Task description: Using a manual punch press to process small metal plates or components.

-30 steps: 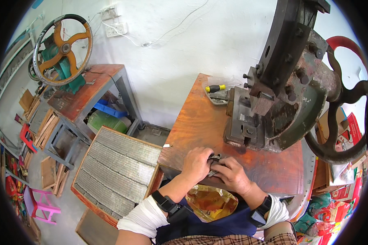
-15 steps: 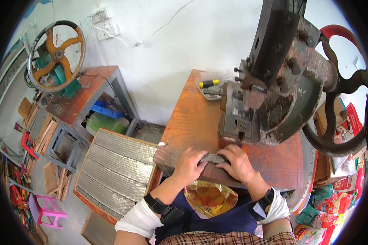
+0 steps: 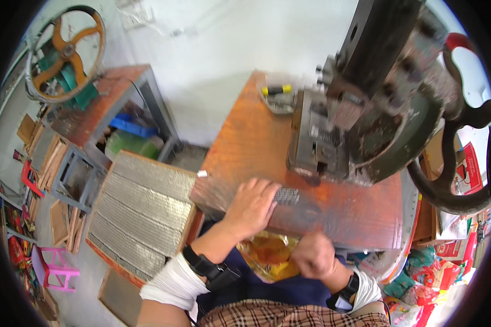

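Observation:
At the near edge of the wooden bench (image 3: 223, 158), my left hand (image 3: 252, 207) rests over the left end of a row of small grey metal pieces (image 3: 287, 195), its fingers together around that end. The row's right part shows past my fingertips. My right hand (image 3: 315, 256) is lower, at the right side of an open gold foil bag (image 3: 264, 250) in my lap. It looks curled but is smeared by motion, so its fingers and anything in them cannot be made out. Beyond the row stands a heavy hand-wheel press (image 3: 354, 114) with a metal die base (image 3: 317, 139).
Left of the bench, a wood-framed tray (image 3: 136, 210) holds rows of silvery pieces. A small tray (image 3: 278, 103) with a yellow-black handled tool (image 3: 276, 89) sits behind the die. Another handwheel (image 3: 67, 50), a pink stool (image 3: 57, 270) and colourful bags (image 3: 420, 291) are around.
My right hand has left the row of metal pieces and moved down to the gold bag. My left hand stays at the row, which lies farther from my lap. The whole view has shifted slightly.

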